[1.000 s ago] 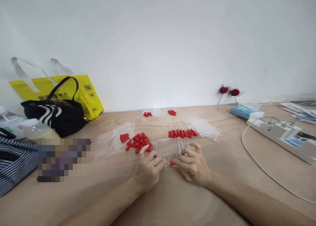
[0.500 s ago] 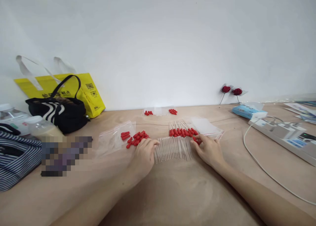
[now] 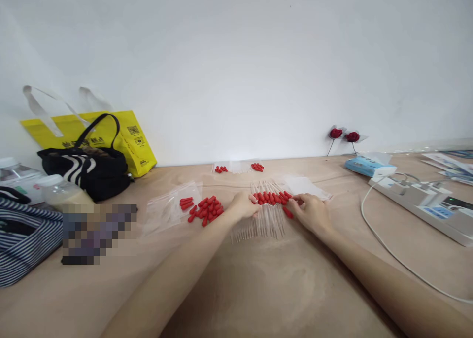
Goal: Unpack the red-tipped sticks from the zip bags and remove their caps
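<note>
A row of red rubber bulbs point(image 3: 271, 198) lies across the middle of the table, with thin clear glass tubes point(image 3: 269, 222) in front of it and more tubes reaching behind it. My left hand point(image 3: 242, 205) touches the left end of this row, its index finger and thumb a little apart and nothing seen held. At the right end is my right hand point(image 3: 310, 212), fingers bent, with a single red bulb point(image 3: 287, 212) at the fingertips. A loose pile of red bulbs point(image 3: 209, 209) lies left of my left hand.
Clear plastic bags point(image 3: 162, 210) lie at left, one with a few bulbs on it; another bag point(image 3: 305, 187) lies behind my right hand. A power strip point(image 3: 424, 212) with a white cable and a tissue pack point(image 3: 369, 165) are at right. A yellow bag point(image 3: 142, 146) and bottles stand at left.
My left hand has moved right and forward, from the left side of the tubes to the left end of the bulb row. My right hand has shifted slightly, the single bulb still at its fingertips.
</note>
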Available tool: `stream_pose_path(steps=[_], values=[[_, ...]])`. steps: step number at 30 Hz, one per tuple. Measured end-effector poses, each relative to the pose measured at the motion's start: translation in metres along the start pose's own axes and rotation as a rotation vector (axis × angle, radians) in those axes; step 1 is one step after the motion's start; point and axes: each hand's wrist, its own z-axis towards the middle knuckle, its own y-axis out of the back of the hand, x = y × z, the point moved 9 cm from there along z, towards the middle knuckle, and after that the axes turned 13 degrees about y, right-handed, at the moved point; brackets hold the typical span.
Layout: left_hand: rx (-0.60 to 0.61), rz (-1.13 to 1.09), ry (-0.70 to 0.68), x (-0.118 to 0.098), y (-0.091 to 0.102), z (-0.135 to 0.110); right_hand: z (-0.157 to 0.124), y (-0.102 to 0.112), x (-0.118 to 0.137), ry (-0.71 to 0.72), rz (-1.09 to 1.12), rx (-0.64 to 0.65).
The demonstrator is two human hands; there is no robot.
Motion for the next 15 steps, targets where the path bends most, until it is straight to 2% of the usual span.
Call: stream_pose_path(steps=[4,9,15], values=[[-0.032,0.047,0.0,-0.004,-0.002,-0.002,0.014,-0.002,-0.01,-0.024,-0.045,0.055],[-0.085,0.095,-0.03,-0.005,0.0,-0.004,0.027,-0.011,-0.008,-0.041,-0.092,0.149],[-0.183,0.133,-0.082,-0.007,0.005,-0.004,0.031,-0.02,-0.013,-0.106,-0.104,0.179]])
